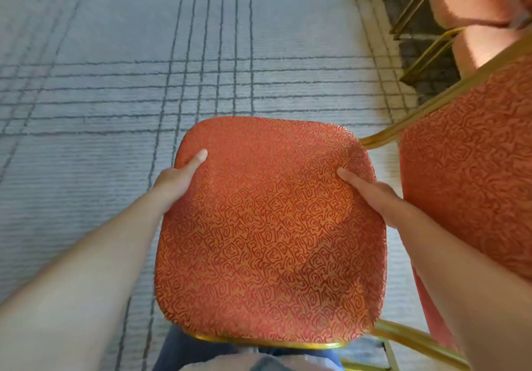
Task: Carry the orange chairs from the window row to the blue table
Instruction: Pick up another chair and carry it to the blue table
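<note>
An orange chair with a swirl-patterned seat [270,232] and a gold metal frame fills the middle of the view, its backrest [472,163] to the right. My left hand [180,180] grips the seat's left edge, thumb on top and fingers hidden underneath. My right hand [371,195] grips the seat's right edge beside the backrest, thumb on the cushion. The chair's legs are mostly hidden below the seat.
Grey carpet [115,97] with dark crossing lines spreads to the left and ahead. More orange chairs [472,4] with gold legs stand blurred at the top right on a darker carpet strip. My legs in jeans [195,353] show below the seat.
</note>
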### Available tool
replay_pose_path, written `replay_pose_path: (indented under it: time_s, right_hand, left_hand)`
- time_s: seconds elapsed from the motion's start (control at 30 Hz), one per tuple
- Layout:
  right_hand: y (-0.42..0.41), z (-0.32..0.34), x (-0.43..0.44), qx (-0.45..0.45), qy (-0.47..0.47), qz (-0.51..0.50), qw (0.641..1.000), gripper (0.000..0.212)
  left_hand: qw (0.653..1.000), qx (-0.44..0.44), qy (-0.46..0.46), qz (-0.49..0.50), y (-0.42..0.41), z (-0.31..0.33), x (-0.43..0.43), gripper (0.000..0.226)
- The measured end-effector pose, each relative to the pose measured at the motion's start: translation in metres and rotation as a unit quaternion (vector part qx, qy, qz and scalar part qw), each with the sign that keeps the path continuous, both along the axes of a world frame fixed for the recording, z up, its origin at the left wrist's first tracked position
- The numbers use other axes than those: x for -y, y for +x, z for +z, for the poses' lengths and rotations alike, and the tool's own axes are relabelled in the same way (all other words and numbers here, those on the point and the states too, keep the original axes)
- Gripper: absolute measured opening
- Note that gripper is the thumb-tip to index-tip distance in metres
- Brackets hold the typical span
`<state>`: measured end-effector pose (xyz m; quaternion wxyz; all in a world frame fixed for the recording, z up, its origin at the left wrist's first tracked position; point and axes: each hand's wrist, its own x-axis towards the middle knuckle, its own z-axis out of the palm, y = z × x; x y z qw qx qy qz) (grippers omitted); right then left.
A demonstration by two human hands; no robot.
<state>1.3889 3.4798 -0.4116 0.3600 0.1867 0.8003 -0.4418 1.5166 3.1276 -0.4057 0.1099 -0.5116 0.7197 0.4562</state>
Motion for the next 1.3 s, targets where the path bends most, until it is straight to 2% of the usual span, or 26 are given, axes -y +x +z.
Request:
replay_pose_path:
  time_s: [0.1,0.23,0.53,0.73,0.87,1.07,1.17,1.3]
  right_hand:
    - [0.002,0.02,0.002,0.015,-0.007,0.005,1.0,0.117]
    - [0.01,0.04,0.014,-0.003,-0.019,0.006,1.0,0.105]
    - [-0.013,0.049,0.071,-0.012,-0.06,0.022,0.998,0.093]
    - [-0.051,0.041,0.124,-0.014,-0.066,0.035,0.997,0.098]
    - [-0.097,0.037,0.175,-0.023,-0.07,0.031,0.997,0.086]
    - [-0.167,0.041,0.25,-0.036,-0.078,-0.001,0.996,0.117]
    - [-0.212,0.056,0.283,-0.058,-0.087,-0.022,0.994,0.115]
    - [-0.27,0.077,0.315,-0.073,-0.108,-0.037,0.991,0.112]
  left_hand:
    - [1.0,-0.006,0.007,0.004,0.006,0.021,0.004,0.106]
    - [0.999,-0.036,0.0,0.023,0.024,0.038,0.008,0.103]
    - [0.995,-0.068,-0.032,0.068,0.024,0.056,0.05,0.099]
    - [0.992,-0.082,-0.033,0.092,-0.002,0.052,0.097,0.092]
    - [0.992,-0.09,-0.031,0.082,-0.051,0.047,0.146,0.087]
    - [0.991,-0.115,-0.045,0.044,-0.147,0.073,0.236,0.089]
    - [0.989,-0.135,-0.053,0.029,-0.199,0.086,0.276,0.095]
    - [0.987,-0.151,-0.059,0.005,-0.27,0.107,0.313,0.092]
